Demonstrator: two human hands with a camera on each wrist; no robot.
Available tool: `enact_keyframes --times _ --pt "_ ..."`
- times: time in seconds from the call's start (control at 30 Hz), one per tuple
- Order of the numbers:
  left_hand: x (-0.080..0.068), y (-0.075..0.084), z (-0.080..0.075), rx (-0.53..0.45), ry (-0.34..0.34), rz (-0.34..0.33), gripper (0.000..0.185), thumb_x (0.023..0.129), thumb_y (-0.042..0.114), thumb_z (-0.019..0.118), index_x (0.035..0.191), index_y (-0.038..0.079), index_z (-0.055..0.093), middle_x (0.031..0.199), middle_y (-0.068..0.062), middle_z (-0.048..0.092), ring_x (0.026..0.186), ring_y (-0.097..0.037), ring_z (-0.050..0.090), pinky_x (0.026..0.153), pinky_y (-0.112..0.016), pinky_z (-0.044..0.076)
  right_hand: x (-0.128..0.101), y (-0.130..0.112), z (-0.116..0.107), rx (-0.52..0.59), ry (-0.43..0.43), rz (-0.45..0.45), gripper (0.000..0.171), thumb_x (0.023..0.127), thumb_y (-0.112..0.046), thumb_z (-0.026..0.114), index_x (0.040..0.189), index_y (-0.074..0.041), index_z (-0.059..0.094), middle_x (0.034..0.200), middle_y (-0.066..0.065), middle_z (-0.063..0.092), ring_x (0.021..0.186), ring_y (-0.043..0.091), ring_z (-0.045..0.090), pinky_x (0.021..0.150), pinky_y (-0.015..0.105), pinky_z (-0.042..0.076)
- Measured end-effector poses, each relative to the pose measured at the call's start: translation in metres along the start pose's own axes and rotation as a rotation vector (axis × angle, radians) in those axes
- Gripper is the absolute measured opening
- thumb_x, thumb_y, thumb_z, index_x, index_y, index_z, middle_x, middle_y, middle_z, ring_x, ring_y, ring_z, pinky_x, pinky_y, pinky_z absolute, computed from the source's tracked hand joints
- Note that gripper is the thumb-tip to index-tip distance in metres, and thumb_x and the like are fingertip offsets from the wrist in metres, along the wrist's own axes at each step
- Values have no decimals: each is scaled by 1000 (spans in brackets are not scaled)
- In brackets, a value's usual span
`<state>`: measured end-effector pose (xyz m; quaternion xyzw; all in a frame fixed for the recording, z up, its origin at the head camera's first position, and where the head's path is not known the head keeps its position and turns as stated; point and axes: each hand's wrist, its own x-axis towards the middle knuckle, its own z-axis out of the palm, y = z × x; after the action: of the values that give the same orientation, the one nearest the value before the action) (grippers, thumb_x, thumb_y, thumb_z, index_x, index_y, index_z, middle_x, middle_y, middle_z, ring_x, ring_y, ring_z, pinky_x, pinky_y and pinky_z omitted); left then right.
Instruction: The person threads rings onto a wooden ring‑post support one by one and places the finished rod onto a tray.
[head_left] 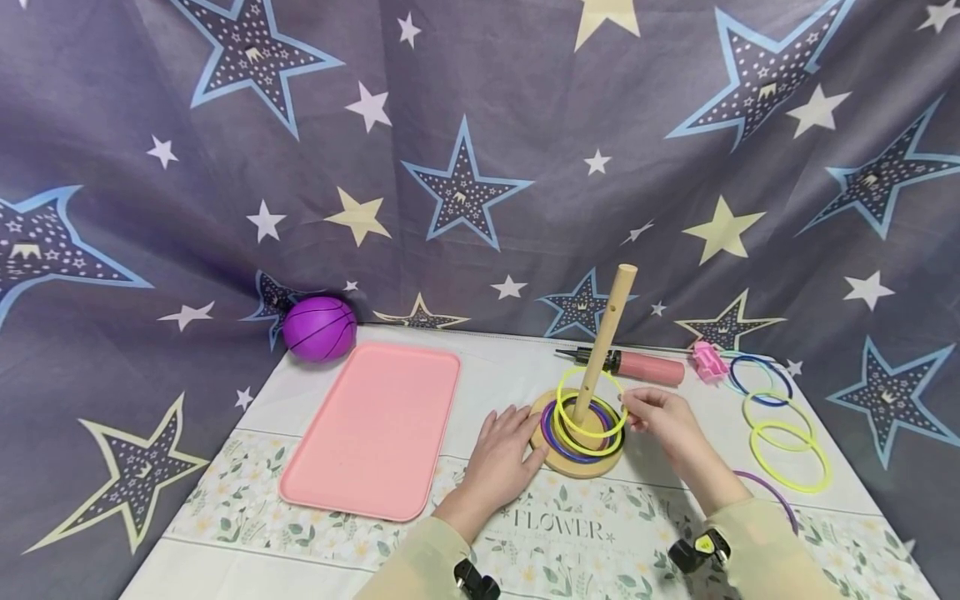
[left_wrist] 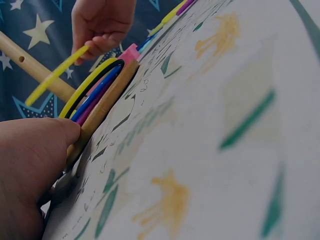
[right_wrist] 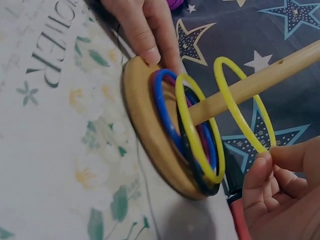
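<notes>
A wooden peg (head_left: pixel 606 335) stands tilted on a round wooden base (head_left: pixel 577 463) that carries several stacked rings in yellow, blue, purple and black (head_left: pixel 561 433). My right hand (head_left: pixel 632 408) pinches a yellow ring (head_left: pixel 572 377) by its right edge; the ring is around the peg, held tilted above the stack. The right wrist view shows the same yellow ring (right_wrist: pixel 235 102) between my fingertips (right_wrist: pixel 266 161). My left hand (head_left: pixel 517 433) lies flat on the cloth. Its straight fingers (right_wrist: pixel 145 40) touch the left rim of the base (right_wrist: pixel 145 130).
A pink tray (head_left: pixel 375 429) lies left of my hands, with a purple ball (head_left: pixel 318 327) behind it. A pink pump (head_left: pixel 648 367) and a small pink part (head_left: pixel 708 360) lie behind the base. Loose rings, blue (head_left: pixel 782 383) and yellow (head_left: pixel 825 467), lie at the right.
</notes>
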<state>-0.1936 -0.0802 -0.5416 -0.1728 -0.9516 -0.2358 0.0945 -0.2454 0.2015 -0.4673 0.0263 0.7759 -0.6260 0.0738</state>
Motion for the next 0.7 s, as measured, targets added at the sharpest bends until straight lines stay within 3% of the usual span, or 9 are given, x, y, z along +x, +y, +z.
enact_keyframes --times 0.2,0.33,0.7 --pt "0 0 0 5 -5 -5 57 111 41 64 163 16 57 168 -12 51 160 -37 40 133 -62 22 2 13 3 -47 -14 52 34 111 -11 65 130 17 65 86 2 70 74 9 64 67 24 60" --pt "0 0 0 -2 -9 -10 57 111 40 64 162 15 57 169 -12 51 160 -37 40 134 -61 21 3 20 2 -57 -14 81 36 113 -14 63 133 16 65 91 4 70 77 11 64 68 25 60" --pt "1 0 1 -12 -9 -11 57 111 38 65 162 14 57 168 -13 51 160 -37 40 134 -61 20 2 27 4 -75 32 72 34 110 -15 69 129 13 70 88 2 72 76 10 66 67 23 61"
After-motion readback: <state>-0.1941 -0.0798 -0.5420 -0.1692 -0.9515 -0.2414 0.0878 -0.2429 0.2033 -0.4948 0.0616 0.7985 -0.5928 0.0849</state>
